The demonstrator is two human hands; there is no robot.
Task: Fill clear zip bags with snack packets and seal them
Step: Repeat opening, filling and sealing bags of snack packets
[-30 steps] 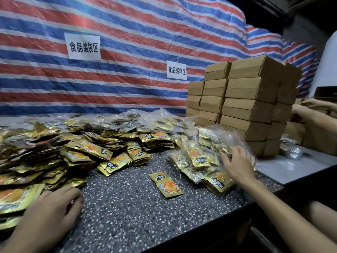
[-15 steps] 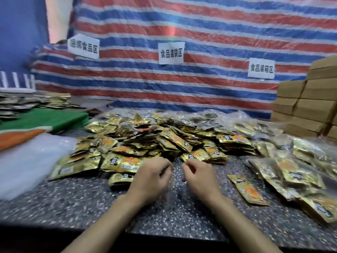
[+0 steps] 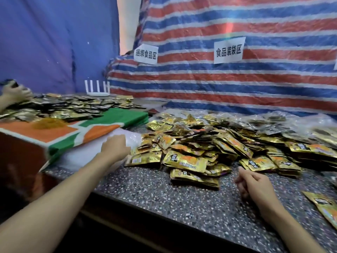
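Snack packets, gold foil w/ orange print (image 3: 184, 159), lie in a big loose heap across the middle of the speckled grey stone tabletop (image 3: 164, 198); more spread right, one stray at the near right edge (image 3: 324, 205). Filled clear zip bags (image 3: 291, 125) seem to sit at the far right behind the heap, crinkled plastic w/ packets inside; can't tell if sealed. So some batches look done, but the heap is large, so most of the job is prob. left.

Left hand (image 3: 114, 147) is reaching onto a white stack of clear plastic, likely the empty zip bags (image 3: 87, 156), just left of the heap. Fingers curled down on it, tips hidden, so can't tell if it has pinched a bag. Right hand (image 3: 253, 181) hovers over bare tabletop near the heap, fingers loosely curled, holding nothing visible.

Step in hand, I'd judge: fetch a fresh bag, then load packets.

Around: green/orange/white cloth (image 3: 87, 125) over a raised stand at left, carrying darker packets (image 3: 63, 108) and a small orange-yellow mound (image 3: 49, 123); another person's hand (image 3: 14, 94) works there. White router w/ antennas (image 3: 97, 88) at back. Striped red/blue/white tarp (image 3: 218, 88) w/ paper signs (image 3: 228, 50).

In the way: heap's left edge crowds the bag stack; thin bags cling, so may lift more than one.
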